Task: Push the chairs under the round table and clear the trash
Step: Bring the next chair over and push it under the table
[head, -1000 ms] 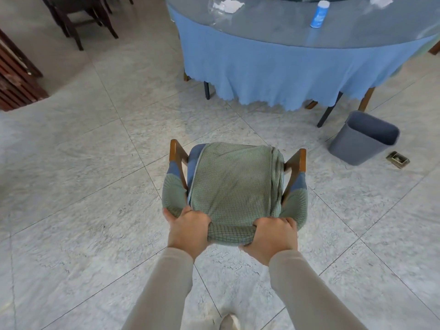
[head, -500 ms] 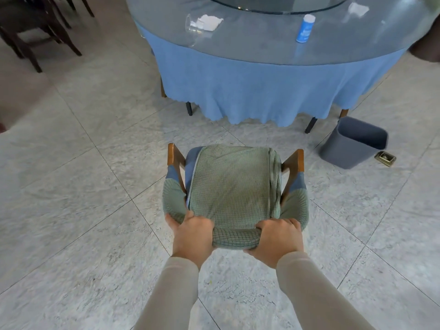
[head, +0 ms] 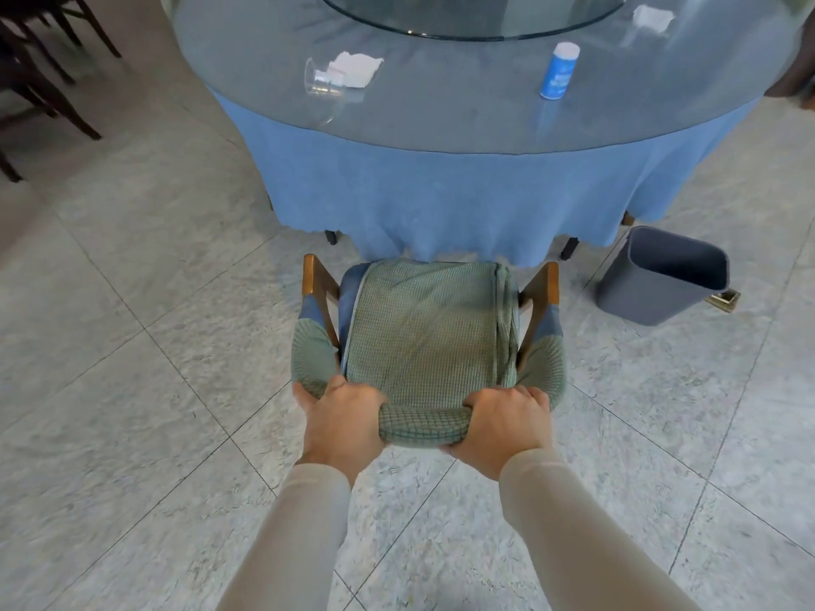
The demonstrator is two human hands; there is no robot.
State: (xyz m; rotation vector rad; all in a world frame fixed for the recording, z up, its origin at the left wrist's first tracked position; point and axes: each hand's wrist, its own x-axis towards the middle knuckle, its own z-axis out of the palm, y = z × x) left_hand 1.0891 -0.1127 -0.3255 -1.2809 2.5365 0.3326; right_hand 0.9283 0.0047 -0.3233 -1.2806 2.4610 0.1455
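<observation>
at the tablecloth [head: 441, 205] hem, both hands' fingers [head: 520, 396] clamp the chair [head: 423, 328] backrest

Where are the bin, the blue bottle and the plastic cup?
bin [head: 641, 286], head view, on its outer side wall
blue bottle [head: 556, 77], head view, on its label
plastic cup [head: 324, 81], head view, on its clear side

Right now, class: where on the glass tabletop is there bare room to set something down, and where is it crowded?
The widest bare stretch lies along the near rim of the round table, between the clear plastic cup with its crumpled napkin and the blue bottle. The middle is taken by the glass turntable. Another napkin lies far right.
</observation>
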